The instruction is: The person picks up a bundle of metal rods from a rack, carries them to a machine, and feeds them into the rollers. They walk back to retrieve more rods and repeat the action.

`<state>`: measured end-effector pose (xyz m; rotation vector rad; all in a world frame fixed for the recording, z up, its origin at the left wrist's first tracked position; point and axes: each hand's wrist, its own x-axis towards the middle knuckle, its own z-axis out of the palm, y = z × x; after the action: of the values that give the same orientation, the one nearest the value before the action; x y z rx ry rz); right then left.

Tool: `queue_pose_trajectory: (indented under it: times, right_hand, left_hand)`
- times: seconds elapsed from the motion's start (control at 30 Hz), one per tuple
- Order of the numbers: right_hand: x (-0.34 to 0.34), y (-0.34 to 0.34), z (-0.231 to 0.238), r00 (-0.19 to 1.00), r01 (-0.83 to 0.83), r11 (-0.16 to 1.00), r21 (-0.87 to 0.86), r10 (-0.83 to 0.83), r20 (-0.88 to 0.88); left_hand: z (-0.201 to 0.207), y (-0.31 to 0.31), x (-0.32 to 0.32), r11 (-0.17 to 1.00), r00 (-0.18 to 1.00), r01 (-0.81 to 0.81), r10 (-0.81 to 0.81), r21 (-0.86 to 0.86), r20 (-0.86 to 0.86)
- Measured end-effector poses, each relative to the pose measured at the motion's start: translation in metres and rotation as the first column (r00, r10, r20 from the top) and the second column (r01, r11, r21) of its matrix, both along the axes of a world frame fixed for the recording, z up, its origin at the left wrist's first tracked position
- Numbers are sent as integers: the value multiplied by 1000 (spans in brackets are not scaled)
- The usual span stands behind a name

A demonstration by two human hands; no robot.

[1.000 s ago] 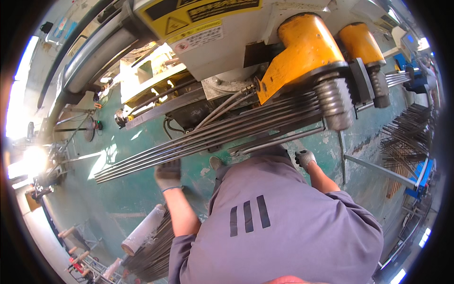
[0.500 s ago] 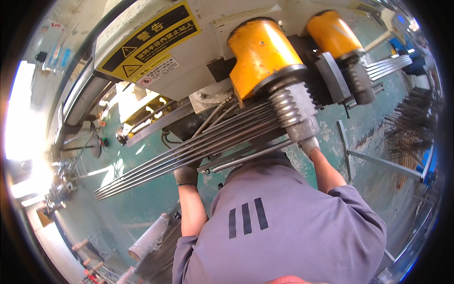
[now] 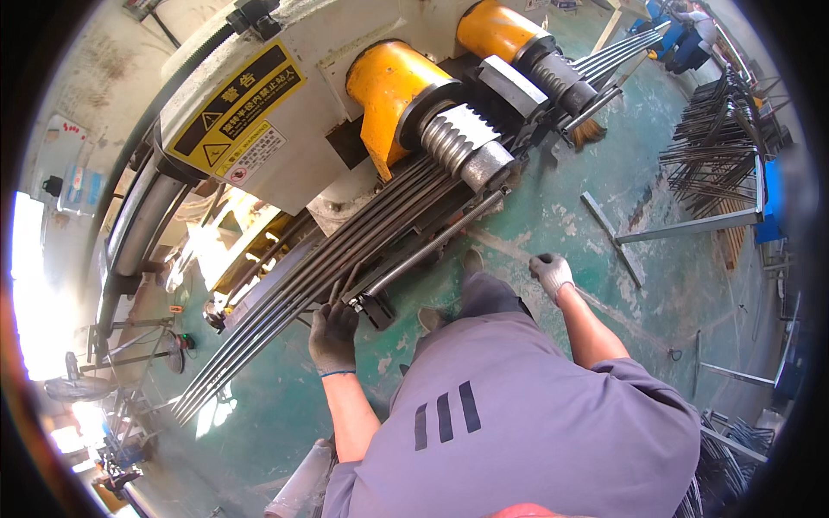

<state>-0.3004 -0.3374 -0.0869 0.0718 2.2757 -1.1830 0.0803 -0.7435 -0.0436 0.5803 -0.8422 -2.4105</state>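
Note:
My left hand (image 3: 335, 338), in a grey work glove, is at the near edge of a bundle of long metal bars (image 3: 285, 281). Its fingers are curled by a thin brownish piece (image 3: 349, 281), but the grip itself is too small to make out. The bars run under a ribbed steel cylinder (image 3: 466, 147) below a yellow machine housing (image 3: 397, 91). A thinner round rod (image 3: 432, 246) lies along their near side. Out to the right, above the floor, my right hand (image 3: 551, 274) in a pale glove has its fingers curled in, with nothing visible in them.
A second yellow housing (image 3: 501, 34) stands farther right. A warning sign (image 3: 233, 108) is on the pale machine body. At right are a metal stand (image 3: 682, 226) and a pile of dark bent bars (image 3: 712, 142). A person (image 3: 691, 39) is at the far right.
My right hand has come away from beside the ribbed cylinder and hangs apart from the machine. My left hand now shows beside the bars instead of partly under them. The whole view has turned.

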Motion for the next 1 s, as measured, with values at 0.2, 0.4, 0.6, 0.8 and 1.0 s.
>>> queue_pose_trajectory:
  times: [0.2,0.4,0.6,0.8,1.0]
  right_hand:
    - [-55,-83,68,971,167,849,-501,-230,-66]
    - [-87,-143,147,906,89,699,-709,-353,-233]
    - [-101,-167,182,926,92,545,-834,-355,-130]
    - [-113,-177,212,947,266,405,-875,-279,159]
    - [-128,-184,221,922,370,391,-843,-265,281]
  left_hand:
    - [70,10,-9,974,972,-186,202,-132,121]
    - [105,22,-8,921,923,-374,382,110,-54]
    - [161,31,-33,839,843,-539,537,-80,-47]
    - [271,18,-66,632,776,-602,607,-488,-172]
    - [385,9,-119,410,604,-619,794,-670,-72]
